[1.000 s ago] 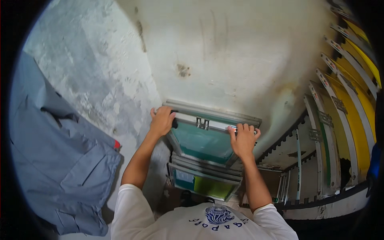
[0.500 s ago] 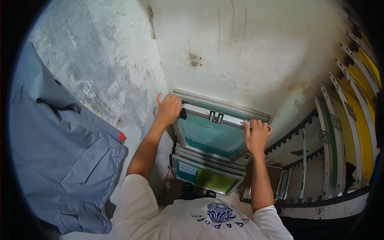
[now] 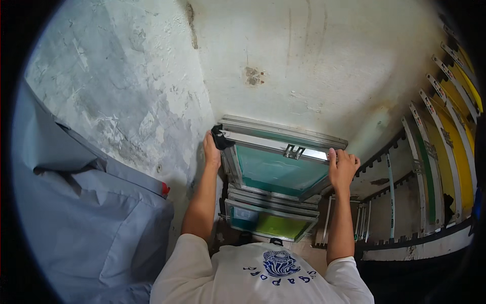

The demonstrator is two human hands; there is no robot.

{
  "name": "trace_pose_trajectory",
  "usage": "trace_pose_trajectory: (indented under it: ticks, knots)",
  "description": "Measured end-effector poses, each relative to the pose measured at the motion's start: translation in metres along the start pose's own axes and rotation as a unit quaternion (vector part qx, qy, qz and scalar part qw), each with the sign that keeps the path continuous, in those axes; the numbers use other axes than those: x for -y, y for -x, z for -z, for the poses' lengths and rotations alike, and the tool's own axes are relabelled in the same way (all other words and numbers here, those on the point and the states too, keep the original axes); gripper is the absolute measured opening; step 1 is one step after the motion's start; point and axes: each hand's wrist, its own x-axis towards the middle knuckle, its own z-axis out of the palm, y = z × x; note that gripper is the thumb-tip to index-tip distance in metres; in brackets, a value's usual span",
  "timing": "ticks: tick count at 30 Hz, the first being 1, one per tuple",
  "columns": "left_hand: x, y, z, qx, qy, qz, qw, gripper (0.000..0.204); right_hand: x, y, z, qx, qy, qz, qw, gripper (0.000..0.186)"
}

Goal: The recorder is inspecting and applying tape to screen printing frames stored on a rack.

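My left hand (image 3: pixel 211 149) is closed on the left end of a silver-framed screen (image 3: pixel 281 169) with a teal panel; some fingers are behind a black patch (image 3: pixel 221 137) at that corner. My right hand (image 3: pixel 343 168) grips the same screen's top right corner, thumb on the front. A metal clip (image 3: pixel 293 151) sits on the top bar. More frames lean behind it against the pale wall, and a lower stack (image 3: pixel 268 225) with a green and teal panel stands below.
A grey jacket (image 3: pixel 86 213) with a red tab hangs at the left beside a rough wall (image 3: pixel 126 61). On the right, a curved toothed rack (image 3: pixel 410 248) holds several upright frames with yellow panels (image 3: pixel 453 152). My white shirt fills the bottom.
My left hand has shifted from atop the screen's left corner, fingers partly raised, down to its left side. The screen sits further right in view; my right hand still holds it.
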Motion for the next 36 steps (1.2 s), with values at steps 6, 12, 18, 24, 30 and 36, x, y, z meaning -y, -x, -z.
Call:
trace_pose_trajectory:
  ticks: [6,12,18,24,30,36]
  knots:
    - [-0.002,-0.002,-0.009,0.031,0.032,0.049,0.998,0.046,0.008,-0.001,0.0,0.004,0.009,-0.045,0.999,0.042]
    - [-0.083,0.011,-0.049,0.186,-0.451,-0.296,0.821,0.033,0.01,0.0,-0.003,-0.015,0.024,-0.054,0.998,0.045]
    - [-0.09,0.058,-0.124,0.358,-0.625,-0.271,0.639,0.02,0.01,0.005,-0.002,-0.016,0.048,-0.072,0.996,0.047]
    - [-0.075,0.089,-0.17,0.495,-0.483,-0.226,0.686,0.022,0.011,0.007,0.004,-0.023,0.025,-0.054,0.998,0.046]
    - [-0.11,0.073,-0.144,0.505,-0.564,-0.178,0.629,0.042,0.008,0.007,0.006,-0.027,0.003,-0.045,0.999,0.045]
    - [-0.119,0.057,-0.122,0.493,-0.619,-0.208,0.574,0.064,0.008,0.008,0.004,-0.041,0.006,-0.028,0.999,0.045]
